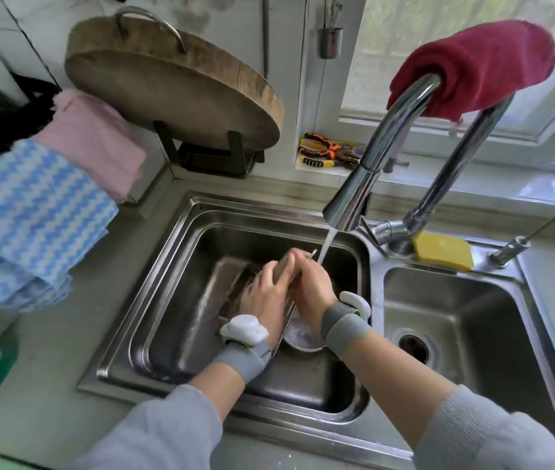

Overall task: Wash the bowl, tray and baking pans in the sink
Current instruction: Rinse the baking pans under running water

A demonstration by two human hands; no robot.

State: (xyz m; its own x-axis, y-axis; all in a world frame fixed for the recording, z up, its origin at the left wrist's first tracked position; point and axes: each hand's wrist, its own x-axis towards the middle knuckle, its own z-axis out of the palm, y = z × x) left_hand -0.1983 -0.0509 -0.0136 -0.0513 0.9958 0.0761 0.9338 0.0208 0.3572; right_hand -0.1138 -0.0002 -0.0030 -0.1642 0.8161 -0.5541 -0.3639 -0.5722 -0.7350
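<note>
A pale grey stone desk (pixel 55 351) runs along a white tiled wall, with a bright window (pixel 473 45) behind the taps. Set into the desk is a stainless steel double sink (pixel 371 252): a larger left basin (pixel 174 300) and a smaller right basin (pixel 473 320) with an open drain. A tall curved chrome faucet (pixel 388 130) arches over the divider, a dark red cloth (pixel 479 62) draped across its top, and a thin stream of water (pixel 327 245) runs down into the left basin. At the back left, a thick round wooden chopping board (pixel 174 86) with a metal handle stands tilted in a black rack. Blue and white and pink cloths (pixel 42 205) hang at the left edge. A yellow sponge (pixel 442 251) rests on the sink rim beside the faucet base, and orange and yellow pliers (pixel 330 152) lie on the windowsill. In the left basin a dark metal baking pan (pixel 232 283) leans at a tilt, with a round metal bowl (pixel 303 337) just beside it, partly under the wrists. Both hands meet under the stream. The left hand (pixel 266 293) has its grip closed on a small grey piece, a pan edge or a scrubber, which I cannot tell. The right hand (pixel 310 286) curls over the same spot; what its grip holds cannot be told. Each wrist wears a grey band with a white device.
</note>
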